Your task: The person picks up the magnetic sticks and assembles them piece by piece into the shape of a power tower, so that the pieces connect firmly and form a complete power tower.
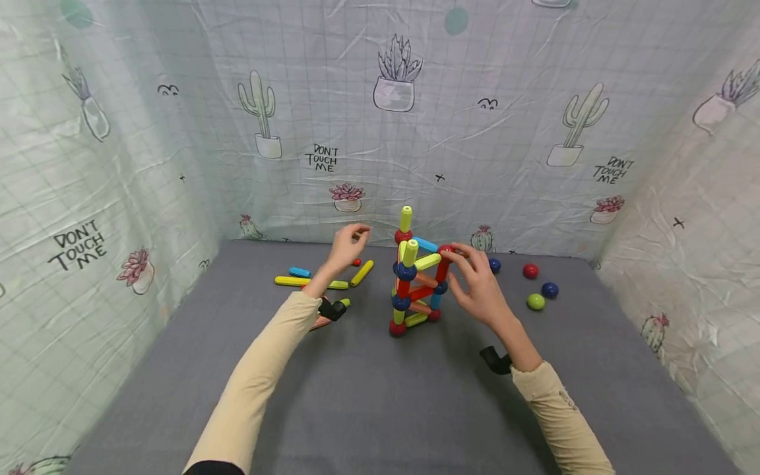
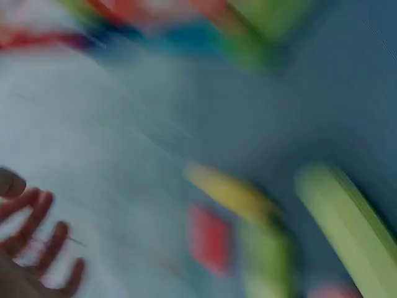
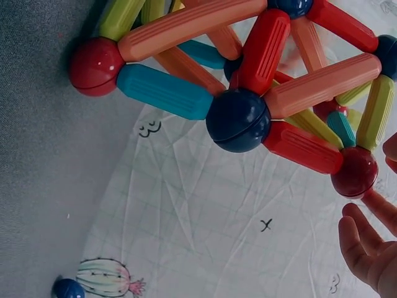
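Observation:
A tower of coloured rods and balls [image 1: 402, 288] stands upright on the grey table, with lime rods [image 1: 406, 220] pointing up from its top. My right hand [image 1: 479, 290] is at the tower's upper right corner, a fingertip right at the red ball [image 3: 354, 172] there. Its other fingers and thumb stand apart from that ball in the right wrist view. My left hand [image 1: 349, 245] hovers left of the tower, near the loose rods, with nothing in its fingers. Spread fingers [image 2: 54, 245] of that hand show in the blurred left wrist view.
Loose rods lie at the left, among them a yellow rod [image 1: 362, 273] and a blue rod [image 1: 299, 272]. On the right are several loose balls, including a red ball [image 1: 531, 270] and a green ball [image 1: 536, 301]. A printed curtain [image 1: 356, 119] hangs behind the table.

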Available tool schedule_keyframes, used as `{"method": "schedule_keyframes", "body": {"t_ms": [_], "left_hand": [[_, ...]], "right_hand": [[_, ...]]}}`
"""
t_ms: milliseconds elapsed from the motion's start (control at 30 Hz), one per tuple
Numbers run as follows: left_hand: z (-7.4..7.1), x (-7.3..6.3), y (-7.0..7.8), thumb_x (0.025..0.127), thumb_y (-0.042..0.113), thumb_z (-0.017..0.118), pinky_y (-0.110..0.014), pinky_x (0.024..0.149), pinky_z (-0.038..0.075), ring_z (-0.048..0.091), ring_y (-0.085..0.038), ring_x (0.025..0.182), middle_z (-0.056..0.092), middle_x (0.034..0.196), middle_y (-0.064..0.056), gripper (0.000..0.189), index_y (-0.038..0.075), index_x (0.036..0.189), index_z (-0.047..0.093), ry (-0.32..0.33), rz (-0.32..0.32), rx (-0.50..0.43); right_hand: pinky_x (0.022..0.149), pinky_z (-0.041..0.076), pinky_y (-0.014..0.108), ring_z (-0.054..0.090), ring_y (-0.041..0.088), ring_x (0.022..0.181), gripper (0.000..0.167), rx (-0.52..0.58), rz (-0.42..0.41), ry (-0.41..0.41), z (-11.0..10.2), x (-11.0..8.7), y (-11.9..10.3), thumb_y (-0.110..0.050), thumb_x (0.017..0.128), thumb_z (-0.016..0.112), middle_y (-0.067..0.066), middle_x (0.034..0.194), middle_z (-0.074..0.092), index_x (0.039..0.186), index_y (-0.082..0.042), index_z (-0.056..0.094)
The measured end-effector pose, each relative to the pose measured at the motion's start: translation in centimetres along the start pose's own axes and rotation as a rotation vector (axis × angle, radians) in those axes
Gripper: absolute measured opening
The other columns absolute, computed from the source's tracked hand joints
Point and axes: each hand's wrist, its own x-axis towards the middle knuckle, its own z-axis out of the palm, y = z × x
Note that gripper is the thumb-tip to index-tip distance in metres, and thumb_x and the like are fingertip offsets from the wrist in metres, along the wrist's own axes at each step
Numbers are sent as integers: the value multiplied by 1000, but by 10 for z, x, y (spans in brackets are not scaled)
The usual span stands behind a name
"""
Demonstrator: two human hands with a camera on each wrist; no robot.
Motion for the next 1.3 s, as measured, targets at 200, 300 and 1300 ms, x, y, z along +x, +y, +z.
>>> {"method": "schedule_keyframes", "body": {"t_ms": [200, 300, 1300], "left_hand": [[18, -4, -73, 94, 18, 42, -57, 95, 29, 30, -39, 127, 37, 140, -10, 40, 16, 135, 40, -350, -111, 745], [20, -6, -82, 93, 19, 45, -60, 98, 25, 29, -40, 128, 39, 138, -12, 42, 17, 135, 40, -431, -103, 827], [12, 47, 157, 79, 11, 65, -25, 74, 51, 64, -22, 87, 64, 94, -14, 17, 3, 86, 52, -548, 194, -66]], "right_hand": [[68, 39, 37, 42, 30, 101, 39, 0, 6, -18, -1, 0, 1, -3, 81, 58, 17, 127, 44, 119, -10, 54], [68, 39, 38, 42, 30, 102, 39, -4, 7, -27, -1, 1, 2, -3, 81, 58, 16, 127, 44, 119, -10, 54], [74, 36, 47, 42, 36, 94, 36, -208, 363, -118, -43, -65, 101, -2, 83, 54, 21, 112, 50, 119, -2, 51]]}}
